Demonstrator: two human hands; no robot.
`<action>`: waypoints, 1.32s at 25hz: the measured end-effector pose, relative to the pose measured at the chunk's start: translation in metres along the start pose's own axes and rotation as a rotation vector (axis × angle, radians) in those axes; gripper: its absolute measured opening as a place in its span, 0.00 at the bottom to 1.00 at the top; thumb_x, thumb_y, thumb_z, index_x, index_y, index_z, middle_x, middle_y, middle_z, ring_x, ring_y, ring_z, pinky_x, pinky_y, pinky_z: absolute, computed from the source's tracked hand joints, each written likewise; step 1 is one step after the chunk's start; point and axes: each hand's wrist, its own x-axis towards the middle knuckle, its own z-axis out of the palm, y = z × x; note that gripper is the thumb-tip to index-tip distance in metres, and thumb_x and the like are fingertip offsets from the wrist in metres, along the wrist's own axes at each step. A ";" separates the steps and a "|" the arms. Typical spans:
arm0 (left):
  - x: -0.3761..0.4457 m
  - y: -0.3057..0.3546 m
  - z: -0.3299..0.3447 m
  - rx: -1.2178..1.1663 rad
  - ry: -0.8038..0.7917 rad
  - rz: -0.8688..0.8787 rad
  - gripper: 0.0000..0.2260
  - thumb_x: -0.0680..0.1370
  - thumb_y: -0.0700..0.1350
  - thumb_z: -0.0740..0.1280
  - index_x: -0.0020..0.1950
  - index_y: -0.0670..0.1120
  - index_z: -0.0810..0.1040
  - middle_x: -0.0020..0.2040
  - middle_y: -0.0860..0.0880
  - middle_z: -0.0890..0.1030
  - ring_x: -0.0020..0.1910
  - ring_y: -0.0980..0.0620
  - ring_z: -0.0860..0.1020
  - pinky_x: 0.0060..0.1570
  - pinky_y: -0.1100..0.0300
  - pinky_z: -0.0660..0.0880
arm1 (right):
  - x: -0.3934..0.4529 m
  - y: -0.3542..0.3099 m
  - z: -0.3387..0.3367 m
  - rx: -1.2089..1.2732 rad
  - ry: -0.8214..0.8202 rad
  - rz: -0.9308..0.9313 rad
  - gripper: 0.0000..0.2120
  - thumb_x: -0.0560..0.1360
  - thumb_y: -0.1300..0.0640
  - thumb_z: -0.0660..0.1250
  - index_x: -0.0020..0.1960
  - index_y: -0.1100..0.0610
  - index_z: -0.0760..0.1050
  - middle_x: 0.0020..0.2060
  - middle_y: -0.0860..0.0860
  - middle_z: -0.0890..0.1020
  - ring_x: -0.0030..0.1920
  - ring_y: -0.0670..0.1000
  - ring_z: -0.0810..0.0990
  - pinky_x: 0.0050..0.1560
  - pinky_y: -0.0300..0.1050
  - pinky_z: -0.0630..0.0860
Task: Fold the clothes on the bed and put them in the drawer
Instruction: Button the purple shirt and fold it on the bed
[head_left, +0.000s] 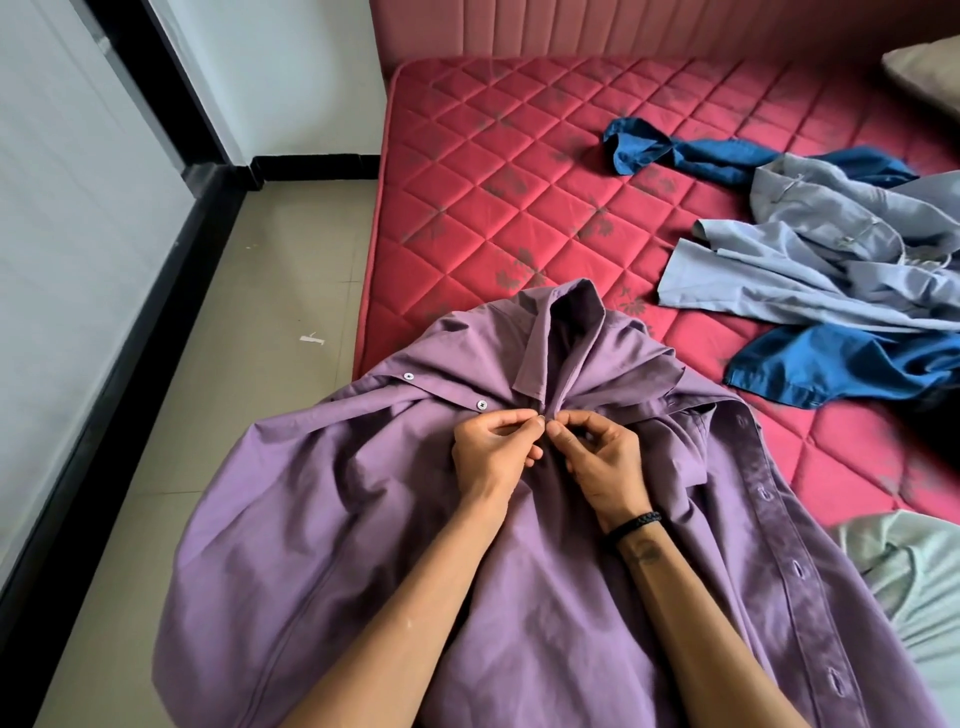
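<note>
1. Fingers (524, 422) of the left hand (491, 452) curled tight, thumb and forefinger pinching the purple shirt (332, 519) at its top front, just below the collar (558, 332). Right hand (605, 460) mirrors it, fingertips pinching the same spot. The two hands touch at the knuckles.
2. Likely reason for the hold: doing up the top button, so the fronts stay closed and square for folding. The button itself is hidden under the fingertips; cannot confirm.
3. Shirt lies front up across the near corner of the bed (519, 171), collar pointing toward the headboard. Two white buttons show on the left placket; the right placket with its buttonholes runs off toward the lower right, so the fronts are open below the collar.
4. Edges: the shirt's left side hangs past the mattress edge over the tiled floor (270, 270). It would need pulling inward before a flat fold.
5. Open room: bare quilted mattress beyond the collar. To the right, a light blue garment (810, 260) heaped over a dark blue garment (831, 364), unfolded. A pale green cloth (904, 582) sits beside the right placket.
6. No drawer in view.
</note>
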 end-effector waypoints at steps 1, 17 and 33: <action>0.000 0.000 0.001 -0.003 0.011 -0.019 0.05 0.74 0.37 0.76 0.44 0.47 0.86 0.30 0.47 0.84 0.26 0.55 0.78 0.30 0.63 0.76 | -0.001 0.000 0.002 0.007 0.020 -0.007 0.03 0.76 0.65 0.75 0.49 0.60 0.84 0.35 0.47 0.84 0.27 0.42 0.73 0.29 0.34 0.72; -0.002 -0.002 -0.001 0.182 -0.094 0.158 0.03 0.76 0.45 0.76 0.48 0.52 0.86 0.36 0.51 0.86 0.31 0.59 0.82 0.33 0.64 0.77 | -0.005 -0.001 0.012 -0.036 0.157 -0.058 0.06 0.71 0.71 0.77 0.44 0.63 0.85 0.41 0.56 0.87 0.40 0.47 0.83 0.45 0.38 0.80; 0.004 0.004 -0.006 0.180 -0.036 0.305 0.31 0.75 0.41 0.74 0.73 0.60 0.66 0.41 0.52 0.87 0.41 0.55 0.84 0.48 0.54 0.80 | -0.017 -0.019 0.034 -0.195 0.393 -0.071 0.06 0.72 0.63 0.77 0.38 0.56 0.83 0.32 0.50 0.80 0.27 0.44 0.74 0.33 0.35 0.71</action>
